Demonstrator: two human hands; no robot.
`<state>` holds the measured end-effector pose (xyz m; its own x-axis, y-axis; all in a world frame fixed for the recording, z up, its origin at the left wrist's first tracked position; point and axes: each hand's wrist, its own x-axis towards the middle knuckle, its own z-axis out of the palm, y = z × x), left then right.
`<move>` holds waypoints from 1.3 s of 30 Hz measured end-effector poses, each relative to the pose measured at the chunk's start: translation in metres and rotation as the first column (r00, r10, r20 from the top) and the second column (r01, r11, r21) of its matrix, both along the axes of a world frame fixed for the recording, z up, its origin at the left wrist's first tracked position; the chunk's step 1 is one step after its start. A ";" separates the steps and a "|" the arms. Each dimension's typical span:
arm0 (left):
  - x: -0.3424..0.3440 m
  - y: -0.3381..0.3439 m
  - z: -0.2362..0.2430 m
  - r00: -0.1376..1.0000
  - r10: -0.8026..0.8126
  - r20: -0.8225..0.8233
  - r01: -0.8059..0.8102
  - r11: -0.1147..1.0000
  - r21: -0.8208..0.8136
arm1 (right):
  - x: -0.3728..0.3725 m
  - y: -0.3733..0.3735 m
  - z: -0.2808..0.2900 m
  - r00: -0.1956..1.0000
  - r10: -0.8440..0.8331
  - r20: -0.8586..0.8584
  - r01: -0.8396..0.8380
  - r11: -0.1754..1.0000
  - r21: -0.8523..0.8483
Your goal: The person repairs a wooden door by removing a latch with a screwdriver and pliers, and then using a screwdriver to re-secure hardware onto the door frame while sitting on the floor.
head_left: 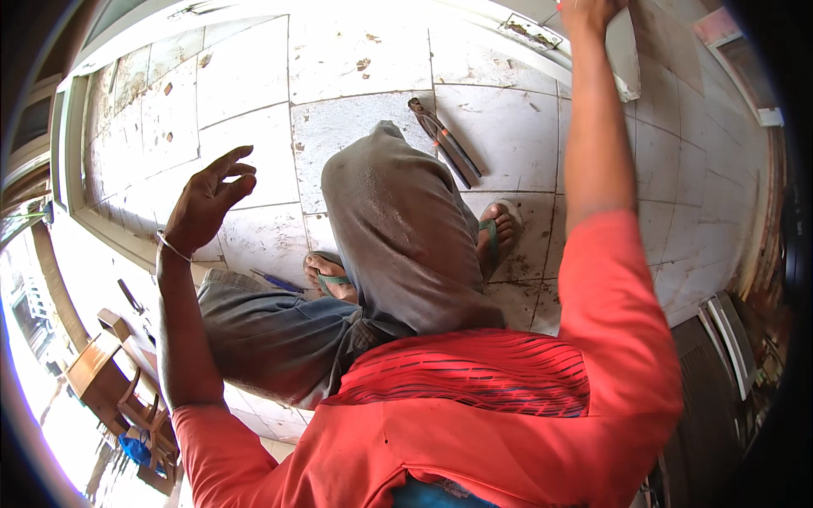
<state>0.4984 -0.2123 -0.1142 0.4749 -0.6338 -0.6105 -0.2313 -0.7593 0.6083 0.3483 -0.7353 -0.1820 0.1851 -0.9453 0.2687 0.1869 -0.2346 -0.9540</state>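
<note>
- Holding nothing w/ L hand [210,196], fingers loosely bent, gap wide, above tiles [264,241].
- At top edge w/ R hand [591,12], part cropped, nr. white frame [542,57]; can't tell grip.
- Pincers [446,144] on tiles, just past R foot [501,223], nr. knee [383,165].

One long-handled pincer [433,127]; two sandals [336,280] [493,237]; two feet [325,268] [505,230]; one bracelet [175,247].

I wear a bright red shirt [542,449], its front streaked with dark wavy lines, over brownish-grey trousers [398,229] and green-strapped sandals [489,229]. Near the top edge of the brown-smudged white floor [356,59], a white frame [529,34] shows brown flecks; dark pincers [447,139] carry orange marks; a slim tool [282,283] shows blue.
</note>
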 end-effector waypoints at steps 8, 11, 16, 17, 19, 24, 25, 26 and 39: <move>0.004 0.000 0.026 0.999 0.026 0.038 -0.022 0.995 -0.098 | -0.002 -0.018 0.000 0.992 0.015 0.122 -0.027 0.994 0.106; 0.000 0.007 0.027 0.998 0.026 0.064 -0.020 0.996 -0.085 | -0.042 0.045 -0.015 0.985 0.132 0.109 -0.109 0.975 -0.194; 0.001 0.026 0.020 0.995 0.072 -0.067 -0.079 0.991 -0.107 | -0.025 0.059 -0.016 0.984 -0.124 -0.126 0.013 0.760 -0.650; 0.007 0.034 0.013 0.997 0.064 -0.039 -0.068 0.991 -0.112 | -0.010 0.052 -0.001 0.971 -0.149 -0.188 0.025 0.842 -0.540; 0.011 0.029 0.011 0.996 0.083 -0.021 -0.085 0.991 -0.107 | 0.025 -0.001 -0.002 0.987 -0.016 -0.161 -0.008 0.990 -0.143; 0.015 0.028 0.016 0.996 0.085 0.031 -0.079 0.983 -0.168 | 0.056 -0.068 0.005 0.935 -0.142 -0.324 0.284 0.848 0.447; 0.014 0.026 0.021 0.996 0.078 0.054 -0.069 0.986 -0.151 | 0.047 -0.064 0.011 0.956 -0.124 -0.265 0.232 0.872 0.431; 0.012 0.025 0.024 0.996 0.076 0.044 -0.069 0.986 -0.154 | 0.034 -0.055 0.009 0.971 -0.106 -0.214 0.190 0.887 0.421; 0.027 0.016 -0.007 0.995 0.100 -0.027 -0.102 0.990 -0.098 | 0.048 -0.097 -0.009 0.925 -0.212 -0.315 0.295 0.922 0.248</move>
<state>0.5251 -0.1966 -0.1213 0.5267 -0.6414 -0.5579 -0.1428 -0.7137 0.6857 0.3965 -0.8324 -0.1910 -0.0440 -0.9979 -0.0470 -0.1235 0.0521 -0.9910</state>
